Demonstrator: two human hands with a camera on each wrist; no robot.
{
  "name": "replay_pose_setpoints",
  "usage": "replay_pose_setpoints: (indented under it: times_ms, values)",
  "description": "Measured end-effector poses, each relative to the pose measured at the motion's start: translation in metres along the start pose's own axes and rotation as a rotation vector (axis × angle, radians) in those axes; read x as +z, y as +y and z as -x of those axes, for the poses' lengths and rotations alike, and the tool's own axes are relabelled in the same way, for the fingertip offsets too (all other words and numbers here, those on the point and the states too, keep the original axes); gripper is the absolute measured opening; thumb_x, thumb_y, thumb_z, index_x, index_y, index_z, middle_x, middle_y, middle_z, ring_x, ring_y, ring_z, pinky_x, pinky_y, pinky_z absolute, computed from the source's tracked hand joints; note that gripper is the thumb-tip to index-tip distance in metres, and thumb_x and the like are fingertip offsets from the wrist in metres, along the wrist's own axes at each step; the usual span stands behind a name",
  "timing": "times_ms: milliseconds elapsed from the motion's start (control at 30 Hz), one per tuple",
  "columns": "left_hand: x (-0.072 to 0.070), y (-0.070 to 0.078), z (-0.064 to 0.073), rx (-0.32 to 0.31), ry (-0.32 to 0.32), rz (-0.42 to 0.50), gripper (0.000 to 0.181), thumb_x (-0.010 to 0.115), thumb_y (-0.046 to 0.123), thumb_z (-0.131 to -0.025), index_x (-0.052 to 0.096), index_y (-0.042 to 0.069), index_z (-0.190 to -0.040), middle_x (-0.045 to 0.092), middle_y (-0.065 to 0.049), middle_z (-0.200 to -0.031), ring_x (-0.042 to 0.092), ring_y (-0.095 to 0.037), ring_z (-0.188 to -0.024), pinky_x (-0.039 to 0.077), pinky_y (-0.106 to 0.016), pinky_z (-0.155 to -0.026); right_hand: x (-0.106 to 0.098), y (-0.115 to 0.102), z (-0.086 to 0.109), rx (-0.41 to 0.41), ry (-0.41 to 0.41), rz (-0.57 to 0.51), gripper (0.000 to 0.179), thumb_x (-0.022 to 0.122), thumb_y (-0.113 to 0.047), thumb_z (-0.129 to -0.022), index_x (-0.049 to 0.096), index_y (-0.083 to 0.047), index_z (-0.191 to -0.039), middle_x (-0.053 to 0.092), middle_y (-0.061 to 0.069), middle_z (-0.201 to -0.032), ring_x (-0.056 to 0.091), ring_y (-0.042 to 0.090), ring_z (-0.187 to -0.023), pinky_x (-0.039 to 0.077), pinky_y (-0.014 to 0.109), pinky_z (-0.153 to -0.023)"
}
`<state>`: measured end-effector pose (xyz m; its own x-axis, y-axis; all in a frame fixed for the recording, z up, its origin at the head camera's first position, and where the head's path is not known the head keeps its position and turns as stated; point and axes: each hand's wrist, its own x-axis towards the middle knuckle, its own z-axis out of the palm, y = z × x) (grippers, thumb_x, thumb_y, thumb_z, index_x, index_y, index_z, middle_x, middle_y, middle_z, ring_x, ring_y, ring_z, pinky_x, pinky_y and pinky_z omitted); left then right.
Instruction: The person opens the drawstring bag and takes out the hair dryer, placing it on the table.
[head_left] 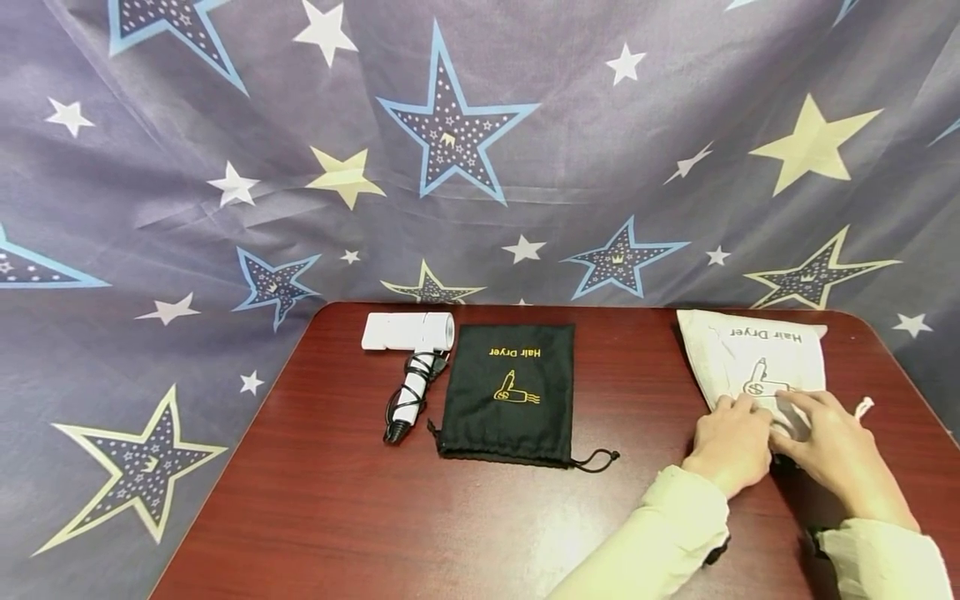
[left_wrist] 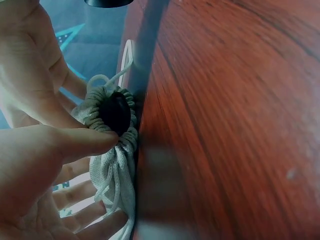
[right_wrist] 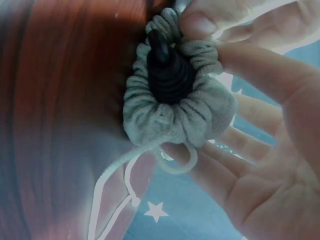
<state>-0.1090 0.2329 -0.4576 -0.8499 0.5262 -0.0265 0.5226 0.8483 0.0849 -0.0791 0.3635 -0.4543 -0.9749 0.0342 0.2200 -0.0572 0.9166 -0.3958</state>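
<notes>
A white drawstring bag [head_left: 720, 346], printed "Hair Dryer" with a dryer drawing, lies at the right of the table. Both hands are at its near end. My left hand [head_left: 733, 442] pinches the gathered mouth with its thumb on the rim, and its other fingers spread along the cloth. From the other side my right hand [head_left: 843, 450] grips the same mouth, thumb at the ruffled edge. Inside the opening shows a black ribbed end [right_wrist: 172, 77], ringed by the puckered cloth [left_wrist: 129, 132]. The rest of what fills the bag is hidden. A white drawstring [right_wrist: 100, 192] hangs loose.
Left of the middle lies a black drawstring pouch [head_left: 480, 358], also printed "Hair Dryer". Beside it is a white hair dryer [head_left: 397, 332] with its black cord wound round the handle. The reddish wooden table [head_left: 360, 517] meets a star-patterned cloth [head_left: 555, 192] behind.
</notes>
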Motion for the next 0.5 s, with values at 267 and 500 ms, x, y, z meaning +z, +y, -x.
replay_pose_setpoints:
  times_ms: [267,500]
  values:
    - [0.001,-0.009,0.006,-0.009,0.013,0.016,0.033,0.072,0.046,-0.086,0.062,0.045,-0.117,0.052,0.025,-0.12,0.049,0.001,-0.107,0.049,-0.022,-0.07,0.004,-0.011,-0.001,-0.022,0.001,0.0,0.055,0.081,-0.008,-0.073,0.057,0.011,-0.119,0.052,0.039,-0.115,0.053,0.062,-0.097,0.04,0.071,-0.07]
    - [0.001,-0.017,0.008,0.006,0.02,-0.012,0.03,0.071,0.048,-0.086,0.063,0.043,-0.115,0.053,0.023,-0.118,0.049,0.0,-0.105,0.049,-0.022,-0.07,0.008,-0.018,-0.001,-0.041,0.022,-0.005,0.056,0.082,-0.009,-0.072,0.058,0.01,-0.119,0.053,0.038,-0.116,0.054,0.061,-0.098,0.04,0.071,-0.071]
